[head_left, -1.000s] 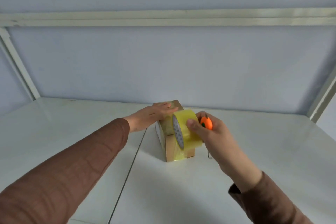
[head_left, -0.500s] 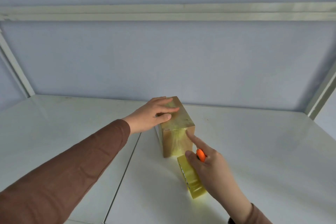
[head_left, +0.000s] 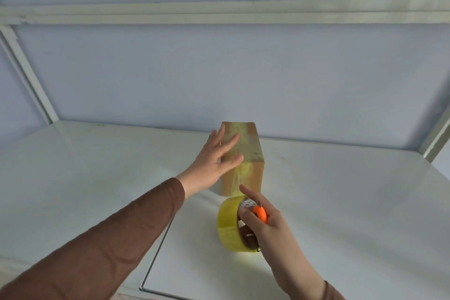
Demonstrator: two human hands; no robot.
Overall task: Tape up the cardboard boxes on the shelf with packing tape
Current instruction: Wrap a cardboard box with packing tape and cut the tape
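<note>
Nearest to me, my right hand (head_left: 264,224) has its grip closed on the roll of yellow packing tape (head_left: 230,224): my fingers curl through and around its core, while my forefinger (head_left: 247,193) stretches forward toward the foot of the cardboard box. Tucked in the same hand, against the roll, is a small orange cutter (head_left: 260,213). The roll stands on edge on the white shelf (head_left: 341,202), just in front of the box, and a strip of tape runs from it up the box's near face.

My left arm, in a brown sleeve (head_left: 109,234), reaches in from the lower left. My left hand (head_left: 214,161) is spread flat with straight fingers, its grip open and holding nothing; the palm lies against the box's left upper edge and the fingertips rest on its top.

The cardboard box (head_left: 243,153) stands upright on the shelf, a little beyond the roll, with its narrow end toward me. Glossy yellowish tape covers its top and comes down the near face.

Beyond it the shelf runs to a pale blue wall (head_left: 219,75), with the white metal shelf frame (head_left: 219,13) crossing overhead and slanting down at both sides.
</note>
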